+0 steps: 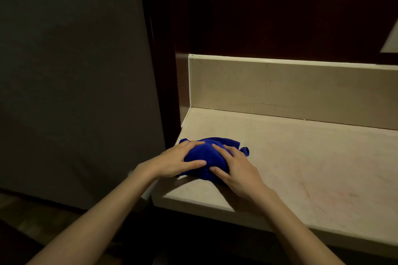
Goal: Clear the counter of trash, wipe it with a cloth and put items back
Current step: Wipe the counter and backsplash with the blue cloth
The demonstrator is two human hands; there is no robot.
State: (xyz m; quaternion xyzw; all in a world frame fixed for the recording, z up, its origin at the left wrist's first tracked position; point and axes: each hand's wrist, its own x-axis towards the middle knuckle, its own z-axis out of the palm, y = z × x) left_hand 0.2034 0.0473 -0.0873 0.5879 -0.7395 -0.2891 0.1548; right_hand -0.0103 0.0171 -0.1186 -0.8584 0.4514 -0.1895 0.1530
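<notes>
Cloth: a deep blue microfibre cloth is seen bunched into a soft mound at the near left end of the counter, close beside the dark door frame, and it is covered on both sides by the hands.
Counter: a pale beige stone counter is shown running off to the right, lit from above, with faint pinkish streaks visible across its right part; its front edge is in shadow.
Left hand: the left hand is laid on the cloth's left flank, fingers fairly straight and slightly spread, thumb stretched along the near side of the mound; the cloth is pressed rather than pinched.
Right hand: the right hand is laid on the cloth's right flank, fingers extended and fanned toward the left hand, thumb reaching across the near fold; the tips of the two thumbs are brought almost together on the fabric.
Forearms: both bare forearms are seen coming up from the bottom edge and converging on the cloth.
Backsplash: a beige upstand with a lighter top edge is set along the rear of the counter.
Wall panel: dark reddish wood is seen above the upstand.
Left side: a grey wall is seen beyond the door frame.
</notes>
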